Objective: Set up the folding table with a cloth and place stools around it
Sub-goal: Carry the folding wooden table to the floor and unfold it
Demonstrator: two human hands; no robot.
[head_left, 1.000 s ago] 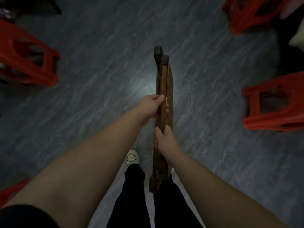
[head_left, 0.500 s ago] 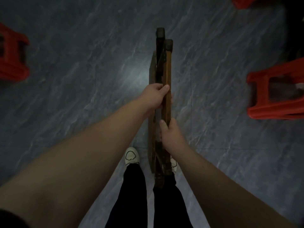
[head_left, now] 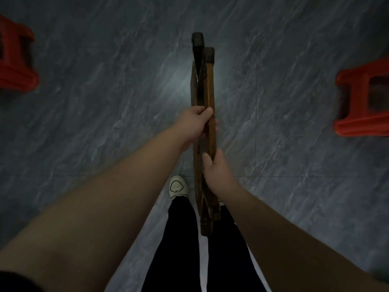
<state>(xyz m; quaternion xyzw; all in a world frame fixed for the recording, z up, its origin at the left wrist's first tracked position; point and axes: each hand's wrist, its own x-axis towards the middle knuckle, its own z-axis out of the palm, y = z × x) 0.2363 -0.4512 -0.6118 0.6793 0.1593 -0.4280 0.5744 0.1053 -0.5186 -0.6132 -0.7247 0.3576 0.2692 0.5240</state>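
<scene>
I hold a folded wooden table (head_left: 205, 85) edge-on above the floor, its dark-capped leg ends pointing away from me. My left hand (head_left: 194, 123) grips the frame near its middle, thumb across the top. My right hand (head_left: 216, 171) is closed around the frame lower down, closer to my body. The legs lie almost flat against the top, spreading slightly at the far end. A red plastic stool (head_left: 364, 102) stands on the floor at the right, and another red stool (head_left: 15, 57) is at the left edge. No cloth is visible.
Dark grey marbled floor tiles (head_left: 105, 102) spread all around. My legs in black trousers (head_left: 181, 239) and a white shoe (head_left: 178, 186) are directly under the table's near end. The room is dim.
The view has shifted so the stools sit nearer the frame edges, and the upper-right stool is out of sight. The table's legs have parted slightly at the far end. Both hands keep their grip.
</scene>
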